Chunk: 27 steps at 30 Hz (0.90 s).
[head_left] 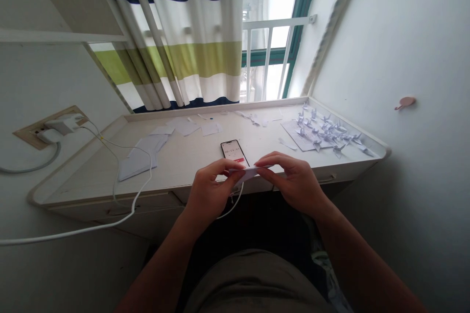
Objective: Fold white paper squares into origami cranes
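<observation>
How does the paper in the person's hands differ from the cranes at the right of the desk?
The paper is a single flat folded piece, while the cranes are many, with raised wings. The paper is held in the air between the left hand and right hand; the cranes rest in a cluster on the desk. Both look like pale paper.

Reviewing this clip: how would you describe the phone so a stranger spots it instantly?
Find the white desk under the striped curtain. Near its front edge, just beyond the person's left hand, lies a smartphone. Its dark, lit screen showing digits sets it apart from the white paper sheets and folded paper cranes around it.
</observation>
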Tool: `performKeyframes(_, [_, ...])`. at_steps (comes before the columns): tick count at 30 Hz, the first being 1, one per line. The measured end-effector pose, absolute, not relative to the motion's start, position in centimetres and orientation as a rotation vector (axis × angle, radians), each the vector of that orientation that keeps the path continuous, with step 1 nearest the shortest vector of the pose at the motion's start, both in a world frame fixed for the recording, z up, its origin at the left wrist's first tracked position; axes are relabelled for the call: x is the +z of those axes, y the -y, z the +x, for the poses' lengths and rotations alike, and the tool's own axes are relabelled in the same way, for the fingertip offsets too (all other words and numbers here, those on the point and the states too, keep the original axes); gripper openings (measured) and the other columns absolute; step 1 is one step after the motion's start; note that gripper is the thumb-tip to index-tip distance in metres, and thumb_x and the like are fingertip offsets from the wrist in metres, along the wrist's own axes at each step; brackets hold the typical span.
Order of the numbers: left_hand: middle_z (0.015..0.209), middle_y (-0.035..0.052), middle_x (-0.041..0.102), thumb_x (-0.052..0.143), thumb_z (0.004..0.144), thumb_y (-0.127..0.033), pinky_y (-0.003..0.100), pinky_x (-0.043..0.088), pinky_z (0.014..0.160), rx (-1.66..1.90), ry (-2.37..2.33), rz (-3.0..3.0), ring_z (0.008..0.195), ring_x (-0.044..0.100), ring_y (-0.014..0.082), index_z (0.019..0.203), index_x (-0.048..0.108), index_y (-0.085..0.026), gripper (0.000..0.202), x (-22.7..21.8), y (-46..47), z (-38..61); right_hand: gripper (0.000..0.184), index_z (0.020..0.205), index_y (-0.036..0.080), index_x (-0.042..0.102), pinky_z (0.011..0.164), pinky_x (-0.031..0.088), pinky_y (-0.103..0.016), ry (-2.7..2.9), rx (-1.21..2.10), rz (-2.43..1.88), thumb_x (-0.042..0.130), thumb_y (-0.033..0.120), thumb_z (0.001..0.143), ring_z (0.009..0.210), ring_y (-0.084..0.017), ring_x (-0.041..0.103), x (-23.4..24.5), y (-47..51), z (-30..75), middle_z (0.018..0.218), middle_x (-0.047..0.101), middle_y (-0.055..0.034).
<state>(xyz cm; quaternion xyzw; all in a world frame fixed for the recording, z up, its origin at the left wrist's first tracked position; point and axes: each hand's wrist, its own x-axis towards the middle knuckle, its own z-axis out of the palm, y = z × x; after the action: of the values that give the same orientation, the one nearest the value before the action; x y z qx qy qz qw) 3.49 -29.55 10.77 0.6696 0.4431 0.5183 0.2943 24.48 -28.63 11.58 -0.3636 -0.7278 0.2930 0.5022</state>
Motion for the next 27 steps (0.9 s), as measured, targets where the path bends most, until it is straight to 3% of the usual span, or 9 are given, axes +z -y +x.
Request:
performKeyframes(3, [0.090, 0.0045, 0.080, 0.079, 0.084, -0.032, 0.030, 0.062, 0.071, 1.323, -1.150, 1.744, 0.079, 0.073, 0.0202, 0.089, 0.081, -0.024, 0.010, 10.9, 29.4, 3.1, 0.008, 0.096, 0.026, 0.079, 0.084, 0.060, -0.039, 1.825, 0.694, -0.879, 0.074, 0.031, 0.093, 0.089, -0.022, 0.073, 11.8, 28.6, 24.7, 0.096, 0.078, -0.0046])
performKeyframes(8, [0.101, 0.0067, 0.080, 0.074, 0.090, -0.033, 0.029, 0.061, 0.072, 1.164, -1.047, 1.949, 0.089, 0.074, 0.0215, 0.101, 0.083, -0.026, 0.016, 11.9, 29.0, 2.3, 0.007, 0.095, 0.025, 0.077, 0.084, 0.058, -0.037, 1.917, 0.642, -0.856, 0.071, 0.029, 0.095, 0.088, -0.021, 0.072, 12.1, 28.5, 25.0, 0.094, 0.077, -0.0041])
performKeyframes(12, [0.093, 0.0048, 0.081, 0.072, 0.092, -0.033, 0.030, 0.059, 0.073, 1.089, -1.035, 2.091, 0.080, 0.073, 0.0202, 0.097, 0.084, -0.029, 0.014, 12.8, 28.8, 1.8, 0.007, 0.094, 0.026, 0.078, 0.086, 0.057, -0.038, 1.956, 0.576, -0.826, 0.070, 0.027, 0.095, 0.095, -0.022, 0.071, 12.4, 28.4, 25.0, 0.099, 0.076, -0.0048])
performKeyframes(21, [0.080, 0.0063, 0.080, 0.080, 0.083, -0.039, 0.026, 0.058, 0.058, 1.091, -1.133, 1.741, 0.066, 0.072, 0.0191, 0.090, 0.085, -0.021, 0.020, 12.6, 28.8, 1.9, 0.010, 0.093, 0.024, 0.079, 0.074, 0.056, -0.030, 1.896, 0.642, -0.994, 0.073, 0.032, 0.093, 0.078, -0.019, 0.073, 12.4, 28.3, 25.4, 0.085, 0.080, -0.0007])
performKeyframes(27, [0.084, 0.0034, 0.080, 0.072, 0.090, -0.038, 0.024, 0.055, 0.068, 0.839, -1.215, 1.958, 0.075, 0.071, 0.0172, 0.093, 0.083, -0.021, 0.020, 13.6, 28.6, 1.4, 0.015, 0.090, 0.019, 0.074, 0.074, 0.052, -0.027, 1.958, 0.639, -1.008, 0.065, 0.028, 0.098, 0.076, -0.015, 0.069, 12.7, 28.6, 25.6, 0.084, 0.078, -0.0009])
